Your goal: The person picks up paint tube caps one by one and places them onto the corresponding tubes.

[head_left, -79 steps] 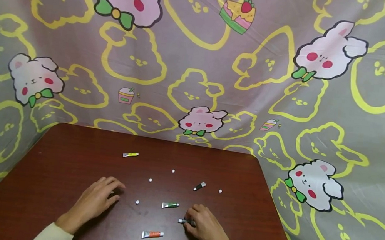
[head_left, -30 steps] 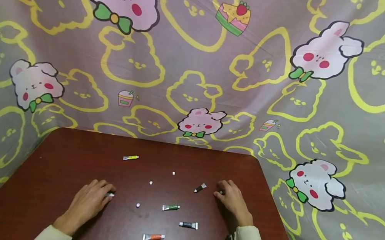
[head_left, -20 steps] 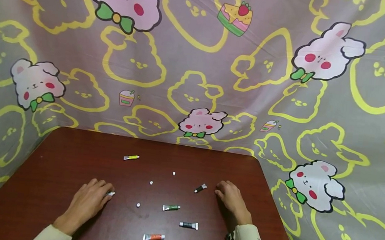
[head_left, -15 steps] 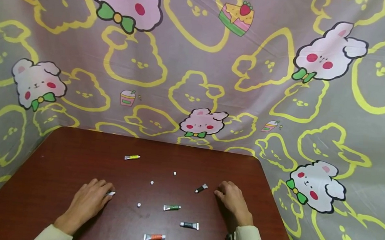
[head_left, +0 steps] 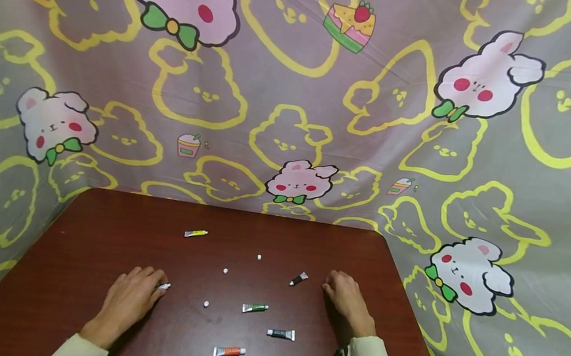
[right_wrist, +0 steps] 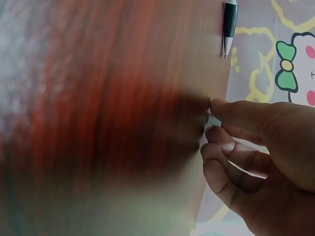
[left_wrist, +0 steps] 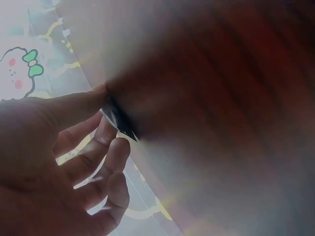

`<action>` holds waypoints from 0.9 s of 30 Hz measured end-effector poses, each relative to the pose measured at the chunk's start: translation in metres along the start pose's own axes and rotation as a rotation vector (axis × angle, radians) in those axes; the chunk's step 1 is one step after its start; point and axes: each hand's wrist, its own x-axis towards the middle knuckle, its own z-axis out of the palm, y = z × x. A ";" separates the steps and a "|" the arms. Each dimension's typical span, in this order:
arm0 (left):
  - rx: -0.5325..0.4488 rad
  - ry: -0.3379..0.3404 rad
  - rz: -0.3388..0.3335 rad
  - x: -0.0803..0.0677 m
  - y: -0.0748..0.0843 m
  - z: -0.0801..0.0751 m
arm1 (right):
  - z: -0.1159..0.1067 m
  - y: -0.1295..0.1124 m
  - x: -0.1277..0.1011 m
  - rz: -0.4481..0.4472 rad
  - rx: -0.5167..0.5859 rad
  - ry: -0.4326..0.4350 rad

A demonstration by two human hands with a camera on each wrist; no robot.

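My left hand (head_left: 127, 302) pinched a small tube (left_wrist: 119, 123) between thumb and fingertips at the near-left of the tabletop (head_left: 89, 228), its white tip (head_left: 165, 286) poking out past my fingers. My right hand (head_left: 347, 300) pinched a small white cap (right_wrist: 212, 119) between thumb and forefinger at the tabletop's right side, just right of the black tube (head_left: 298, 279). Between my hands lay the green tube (head_left: 254, 308), the dark tube (head_left: 281, 333) and the orange tube (head_left: 228, 352), with 3 loose white caps (head_left: 225, 271) farther out and the yellow tube (head_left: 195, 233) beyond them.
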 end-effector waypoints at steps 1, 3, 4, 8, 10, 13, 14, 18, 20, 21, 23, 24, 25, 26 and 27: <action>0.002 0.005 0.005 0.000 0.000 0.000 | 0.002 0.003 -0.001 -0.019 0.004 0.012; 0.009 0.027 0.022 0.000 0.001 0.000 | 0.000 0.001 0.000 -0.013 0.001 0.012; 0.011 0.039 0.030 0.000 0.001 0.000 | -0.004 -0.004 0.000 0.000 -0.006 0.007; 0.020 0.094 0.066 0.001 0.003 0.000 | -0.021 -0.021 0.001 0.011 0.013 -0.024; 0.021 0.110 0.078 0.003 0.005 -0.001 | -0.013 -0.011 0.001 -0.037 0.015 -0.005; 0.021 0.121 0.090 0.006 0.007 -0.002 | -0.010 -0.006 0.000 -0.091 0.039 0.018; 0.019 0.122 0.093 0.007 0.008 -0.002 | -0.017 -0.016 0.000 -0.084 0.025 0.016; 0.011 0.108 0.094 0.010 0.015 -0.006 | -0.033 -0.040 -0.001 -0.042 0.065 0.002; 0.003 0.089 0.088 0.012 0.019 -0.008 | -0.035 -0.048 -0.001 -0.011 0.073 -0.006; -0.001 0.077 0.083 0.013 0.021 -0.009 | -0.039 -0.054 -0.001 0.020 0.085 -0.021; -0.010 0.055 0.074 0.015 0.025 -0.011 | -0.039 -0.060 -0.001 0.038 0.072 -0.033; -0.014 0.046 0.071 0.016 0.027 -0.012 | -0.039 -0.062 -0.002 0.050 0.066 -0.039; -0.016 0.039 0.069 0.017 0.028 -0.012 | -0.039 -0.064 -0.002 0.050 0.059 -0.043; -0.018 0.035 0.070 0.017 0.030 -0.013 | -0.039 -0.066 -0.003 0.048 0.055 -0.043; -0.017 0.033 0.072 0.018 0.031 -0.013 | -0.039 -0.067 -0.003 0.037 0.051 -0.037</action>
